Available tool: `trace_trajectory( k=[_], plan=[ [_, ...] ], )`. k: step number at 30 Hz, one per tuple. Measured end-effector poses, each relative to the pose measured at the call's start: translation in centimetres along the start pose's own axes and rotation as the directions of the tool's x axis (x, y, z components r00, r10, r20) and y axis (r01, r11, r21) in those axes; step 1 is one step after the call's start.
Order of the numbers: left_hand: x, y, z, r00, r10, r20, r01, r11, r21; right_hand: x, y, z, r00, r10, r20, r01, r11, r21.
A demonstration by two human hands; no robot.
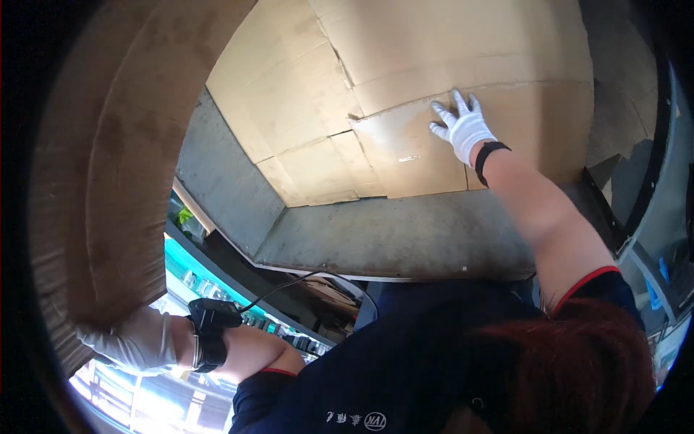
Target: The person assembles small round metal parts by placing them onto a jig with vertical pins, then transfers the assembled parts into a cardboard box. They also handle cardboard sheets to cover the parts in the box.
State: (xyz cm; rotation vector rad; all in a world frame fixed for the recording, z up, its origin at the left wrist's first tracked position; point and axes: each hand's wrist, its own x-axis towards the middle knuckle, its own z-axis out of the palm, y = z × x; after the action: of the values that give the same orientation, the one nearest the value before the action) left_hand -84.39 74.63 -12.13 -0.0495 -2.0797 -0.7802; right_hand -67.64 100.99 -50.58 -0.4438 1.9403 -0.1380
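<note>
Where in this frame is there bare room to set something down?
The flat cardboard lies bare left of the right hand, as does the grey strip between it and the dark shirt. It's crowded at lower left, where the left hand meets the brown cardboard panel.

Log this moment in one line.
white-gloved left hand: at lower edge of brown cardboard sheet, grip unclear; white-gloved right hand: spread over flat tan cardboard panel
</note>
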Motion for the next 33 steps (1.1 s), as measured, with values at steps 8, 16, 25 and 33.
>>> trace_trajectory(
  k=[8, 16, 25, 33],
  plan=[
    [-1.2, -3.9, -6.4, 0.975, -0.211, 0.071, 0.193, 0.96, 0.203, 1.6, -1.2, 0.6, 0.995, 0.064, -0.073, -0.056, 0.993, 0.103],
    [-6.2, -12.2, -14.5, 0.637, -0.769, 0.061, 0.718, 0.619, 0.318, -5.4, 4.5, 6.6, 0.882, 0.194, -0.428, -0.012, 0.919, 0.393],
    [-17.3, -18.9, -17.3, 0.3, -0.933, 0.2, 0.938, 0.327, 0.116, -20.4, 4.3, 16.3, 0.862, 0.423, -0.281, -0.258, 0.842, 0.474],
    [-8.5, -22.2, -21.1, 0.432, -0.803, 0.41, 0.704, 0.584, 0.404, -28.1, -0.2, 16.0, 0.785, 0.529, -0.324, -0.225, 0.73, 0.646]
  ],
)
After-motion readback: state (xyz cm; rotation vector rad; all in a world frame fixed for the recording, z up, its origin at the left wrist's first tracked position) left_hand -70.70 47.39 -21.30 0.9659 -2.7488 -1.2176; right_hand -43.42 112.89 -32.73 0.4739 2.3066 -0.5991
